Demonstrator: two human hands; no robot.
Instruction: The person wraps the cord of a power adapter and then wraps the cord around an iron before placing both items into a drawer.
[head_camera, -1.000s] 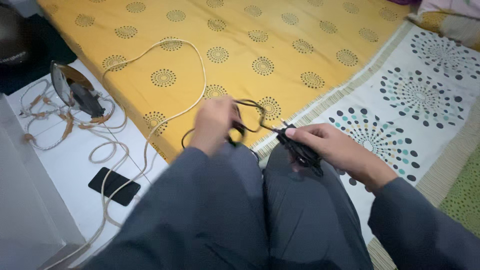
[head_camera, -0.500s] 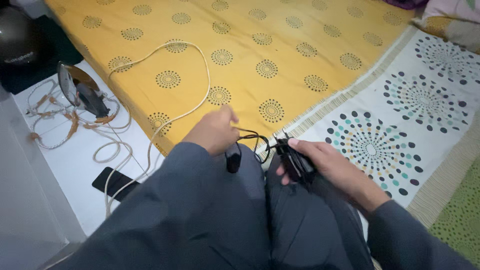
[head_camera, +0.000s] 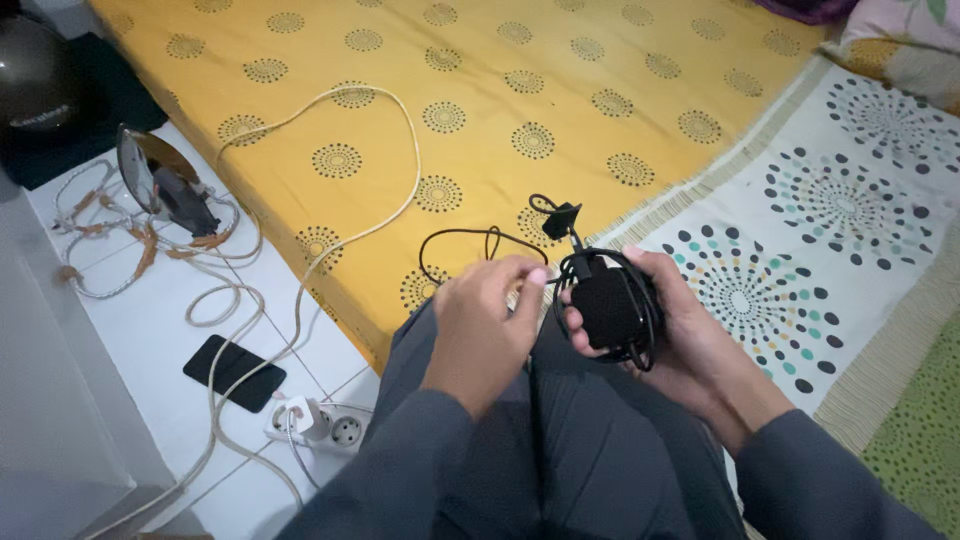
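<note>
We sit at the edge of a bed with a yellow sheet patterned in dark dotted circles. Our right hand curls around a black power adapter, its thin black cable wound around it in loops. Our left hand pinches a free stretch of that cable just beside the adapter, over our grey-trousered lap. On the white tiled floor at the bed's left edge lie a dark phone, a white power strip and a cream cord.
</note>
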